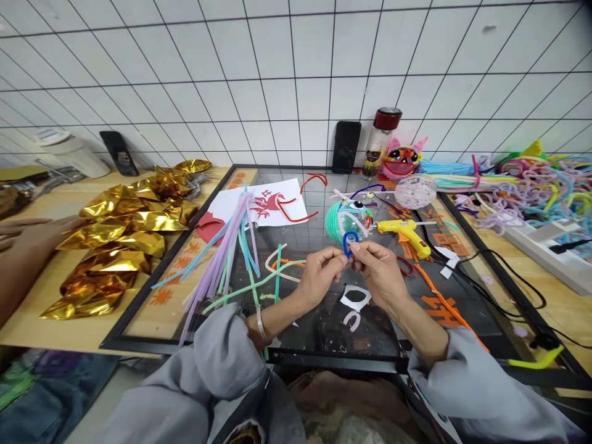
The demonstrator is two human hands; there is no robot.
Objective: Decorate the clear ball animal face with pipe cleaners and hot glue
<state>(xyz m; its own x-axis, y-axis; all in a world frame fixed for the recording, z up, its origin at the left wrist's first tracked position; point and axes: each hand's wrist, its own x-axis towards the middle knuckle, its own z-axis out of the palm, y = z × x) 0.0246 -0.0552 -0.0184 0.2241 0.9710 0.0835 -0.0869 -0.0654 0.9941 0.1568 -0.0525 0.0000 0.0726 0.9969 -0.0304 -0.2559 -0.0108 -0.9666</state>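
Between my two hands is a short blue pipe cleaner [351, 237] bent into a loop. My left hand [324, 271] pinches one end of it, and my right hand [377, 268] grips the other with thumb and finger. Just behind my fingertips stands a round clear ball [335, 223] partly wrapped in green pipe cleaner, with a blue eye piece and pale strips on it. A yellow glue gun [407, 234] lies to the right of the ball. Below my hands are a white paper cutout [356, 298] and a small curved white piece [353, 320].
A bundle of purple, blue and green pipe cleaners [222, 253] lies left on the glass board. Gold foil pieces [124, 240] and another person's arm [32, 246] are farther left. A glass bottle [377, 148], phone [346, 147], power strip [546, 250] and black cables [490, 296] stand or lie around.
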